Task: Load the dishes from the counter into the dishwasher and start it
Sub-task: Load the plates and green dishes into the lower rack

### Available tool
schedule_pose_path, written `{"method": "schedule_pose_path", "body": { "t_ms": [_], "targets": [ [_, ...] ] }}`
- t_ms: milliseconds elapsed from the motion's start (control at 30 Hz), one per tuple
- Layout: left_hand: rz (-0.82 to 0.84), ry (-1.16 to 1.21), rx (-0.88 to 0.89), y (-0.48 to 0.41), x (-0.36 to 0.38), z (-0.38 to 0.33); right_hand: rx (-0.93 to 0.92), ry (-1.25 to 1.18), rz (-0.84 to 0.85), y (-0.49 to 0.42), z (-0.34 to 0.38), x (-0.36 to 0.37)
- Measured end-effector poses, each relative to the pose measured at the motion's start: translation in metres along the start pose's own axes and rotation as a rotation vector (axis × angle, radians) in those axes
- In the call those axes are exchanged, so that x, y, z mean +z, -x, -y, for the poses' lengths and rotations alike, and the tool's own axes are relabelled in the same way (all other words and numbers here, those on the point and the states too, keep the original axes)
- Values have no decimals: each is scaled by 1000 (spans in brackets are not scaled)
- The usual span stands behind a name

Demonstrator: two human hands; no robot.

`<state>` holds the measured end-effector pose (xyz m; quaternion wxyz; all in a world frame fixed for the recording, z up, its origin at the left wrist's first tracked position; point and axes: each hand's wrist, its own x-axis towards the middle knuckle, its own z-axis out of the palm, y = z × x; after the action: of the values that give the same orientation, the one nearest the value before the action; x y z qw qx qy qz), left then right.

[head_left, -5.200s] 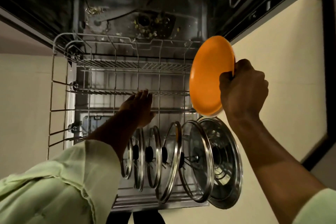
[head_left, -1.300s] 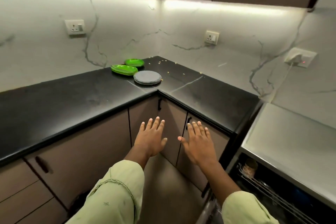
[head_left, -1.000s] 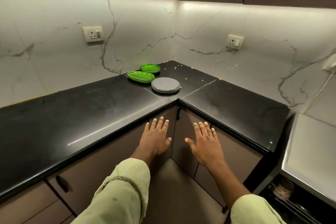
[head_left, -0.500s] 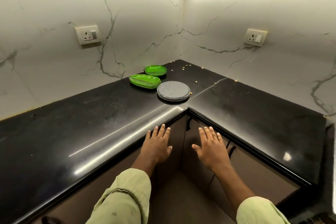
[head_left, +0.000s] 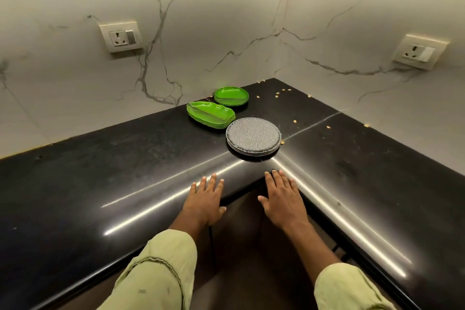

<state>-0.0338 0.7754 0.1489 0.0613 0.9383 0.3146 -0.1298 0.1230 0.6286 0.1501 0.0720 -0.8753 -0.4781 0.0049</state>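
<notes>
Our left hand [head_left: 205, 202] and right hand [head_left: 281, 201] hovered flat at the inner corner of the glossy black stone counter [head_left: 100, 171], fingers straight, holding nothing. Just beyond, a stack of round grey speckled plates [head_left: 253, 137] lay flat, with no long axis. We judged it stiff, breakable and heavy together, best gripped at opposite rims. Just behind, a stack of green leaf-shaped plates [head_left: 210, 114] had its long axis running left-right. Farthest, a round green divided plate [head_left: 231, 96] lay near the wall.

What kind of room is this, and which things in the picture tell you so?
Most likely a home kitchen. A black L-shaped counter runs into a corner, stacks of grey plates and green leaf-shaped plates sit on it, and the marble-look wall behind carries a power socket.
</notes>
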Motion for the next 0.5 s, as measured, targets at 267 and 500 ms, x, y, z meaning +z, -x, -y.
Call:
{"method": "schedule_pose_path", "body": {
  "t_ms": [267,500],
  "targets": [
    [89,42,-29,-92,-9,28,-31,61,46,-87,-6,7],
    [249,47,58,-175,-20,46,-43,146,107,-168,-1,17]
  ]
}}
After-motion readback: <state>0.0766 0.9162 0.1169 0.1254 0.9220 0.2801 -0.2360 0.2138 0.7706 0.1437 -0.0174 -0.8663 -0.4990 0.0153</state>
